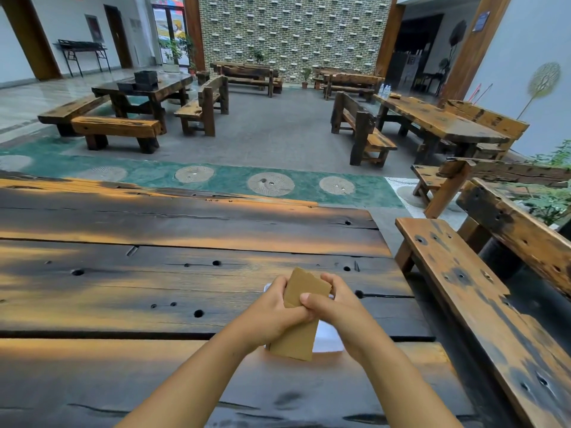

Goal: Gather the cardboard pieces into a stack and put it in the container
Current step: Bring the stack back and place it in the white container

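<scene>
1. Two bare forearms are reaching in from the bottom edge, meeting over the near planks of the dark, scorched-looking wooden worktop (pixel 154 288).
2. The left hand (pixel 272 313) and the right hand (pixel 333 307) are both closing around the cardboard stack (pixel 301 316), fingers curling in from either side and overlapping at its middle. Neither hand is empty or spread wide.
3. The stack is sitting tilted between the palms, its far corner (pixel 298 270) poking up past the fingertips and its near edge hanging low, just above or touching the worktop; I cannot tell which.
4. A white container (pixel 329 336) is showing beneath and to the right of the stack, mostly hidden by the hands. Only a pale patch and a sliver of rim at the far left are visible, so its depth and opening are unclear.
5. Handling judgement: the pieces are looking thin, flat, light and fairly stiff, with plain matte faces. They are probably sliding against one another easily, so a loose hold is risking a fanned-out stack.
6. Best hold, as I judge it: squeezing the flat faces near the middle while the free fingers are squaring the long edges, as the hands seem to be doing.
7. The edges are appearing slightly uneven at the far corner, suggesting the pieces are not fully aligned.
8. No loose cardboard is showing elsewhere on the worktop.
</scene>
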